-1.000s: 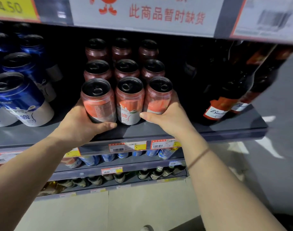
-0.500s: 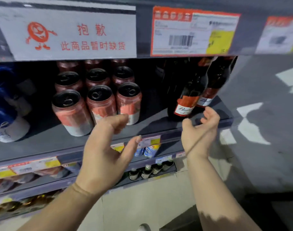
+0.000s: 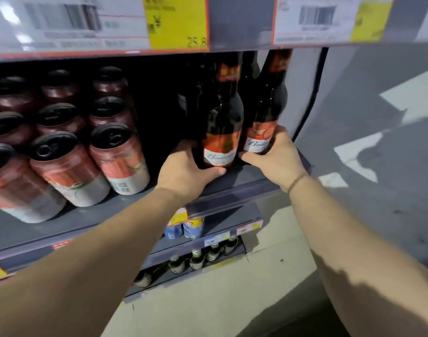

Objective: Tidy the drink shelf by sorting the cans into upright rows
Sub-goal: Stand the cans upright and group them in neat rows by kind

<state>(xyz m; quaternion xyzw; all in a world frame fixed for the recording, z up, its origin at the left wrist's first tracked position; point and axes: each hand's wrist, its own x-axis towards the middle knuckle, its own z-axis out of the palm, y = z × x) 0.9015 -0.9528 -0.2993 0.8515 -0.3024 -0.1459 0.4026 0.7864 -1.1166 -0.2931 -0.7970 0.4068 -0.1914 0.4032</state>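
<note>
Red-and-white cans (image 3: 120, 156) stand upright in three rows on the grey shelf (image 3: 232, 186), at the left. Right of them stand two dark beer bottles with red labels. My left hand (image 3: 186, 170) wraps the base of the left bottle (image 3: 222, 132) from its left side, thumb under the label. My right hand (image 3: 276, 154) grips the lower part of the right bottle (image 3: 264, 122) from the right, fingers over its label. Both bottles are upright and close together at the shelf's right end.
Price tags (image 3: 176, 23) line the shelf edge above. Lower shelves hold blue cans (image 3: 193, 227) and green bottles (image 3: 197, 259). The shelf unit ends just right of the bottles, with grey floor (image 3: 366, 142) beyond.
Both hands left the red cans, moved right with fingers spread, and have closed on the two bottles. The view has shifted right and closer.
</note>
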